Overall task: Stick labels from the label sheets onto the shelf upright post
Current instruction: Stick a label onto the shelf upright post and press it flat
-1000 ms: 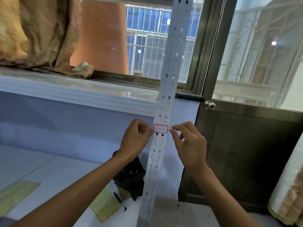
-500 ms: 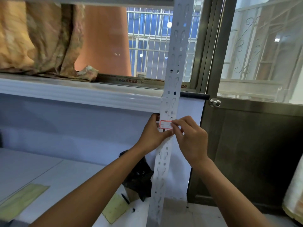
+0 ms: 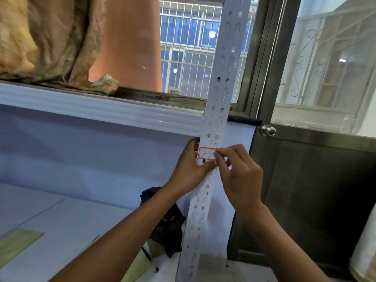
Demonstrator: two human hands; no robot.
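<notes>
The white slotted post point(image 3: 215, 110) runs from top to bottom of the view, leaning slightly. A red-bordered label point(image 3: 205, 153) lies on its front face, just below the front edge of the upper shelf point(image 3: 101, 117). The left hand point(image 3: 191, 165) wraps the post's left edge, its grip closed on the post, thumb across the front under the label. The right hand point(image 3: 240, 171) has its grip closed on the label's right end, thumb and forefinger tips meeting there. Left of the post is open space above the lower shelf point(image 3: 50, 210), where a yellow-green sheet point(image 3: 18, 241) lies flat. The door point(image 3: 305, 190) stands close on the right.
</notes>
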